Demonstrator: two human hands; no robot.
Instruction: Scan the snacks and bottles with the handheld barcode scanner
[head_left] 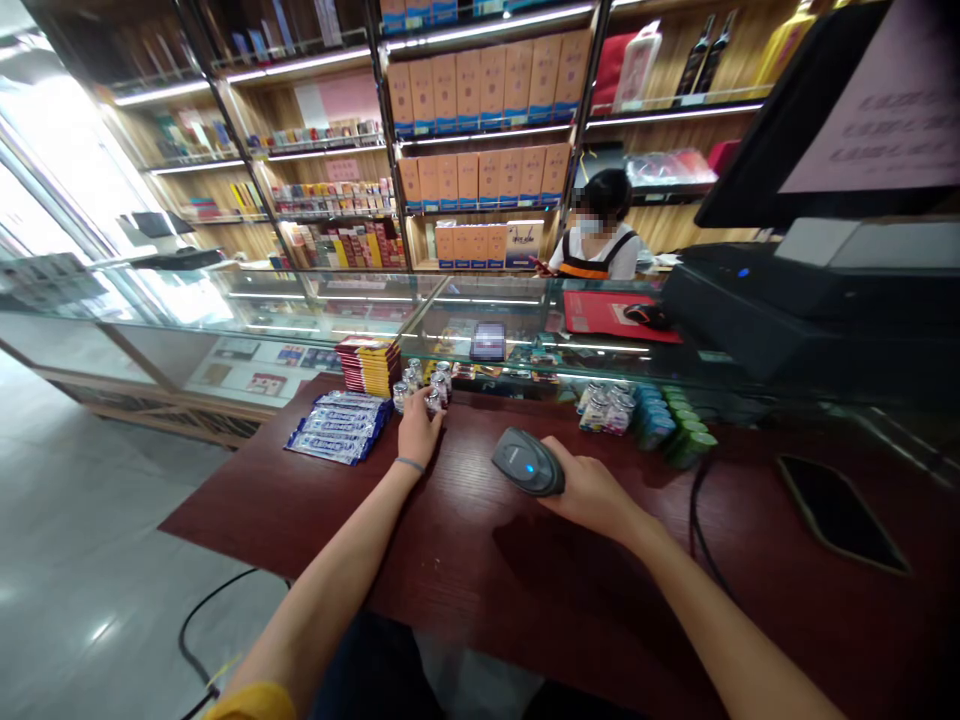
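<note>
My right hand (589,490) is wrapped round the handle of a dark grey barcode scanner (527,462), held above the brown tabletop with a blue light showing on its top. At the back edge of the table, my left hand (420,428) has its fingers closed around a small silver-capped bottle (433,400). More small bottles (442,373) of the same sort stand in a cluster just beyond those fingers. To the left of that hand lie several blue-and-white packets (341,425) in a row. Behind them rises a stack of red and yellow packs (370,366).
Small capped bottles (606,408), blue tubes (654,416) and green tubes (686,432) stand at the back right. A phone (844,512) lies on the right, near a black cable (696,515). A glass display counter (517,300) borders the table; a person (600,240) is behind it.
</note>
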